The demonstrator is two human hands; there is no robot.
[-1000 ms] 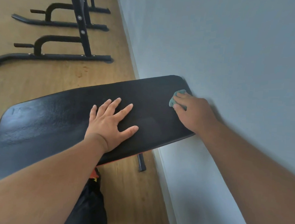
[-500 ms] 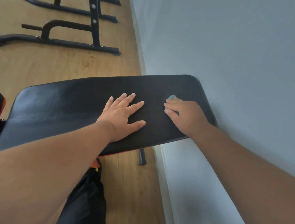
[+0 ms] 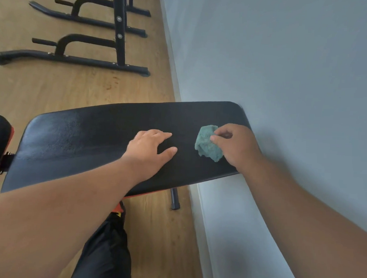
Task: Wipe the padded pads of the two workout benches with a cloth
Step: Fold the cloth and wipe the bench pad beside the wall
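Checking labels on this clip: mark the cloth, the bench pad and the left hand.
cloth [image 3: 207,145], head view, middle of the bunched teal fabric.
bench pad [image 3: 90,139], head view, bare black top surface.
left hand [image 3: 149,146], head view, back of the hand.

Two hands [image 3: 150,149], one cloth [image 3: 207,144], one bench pad [image 3: 94,139].

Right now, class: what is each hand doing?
Left hand: open, resting on the black bench pad.
Right hand: holding the green cloth.
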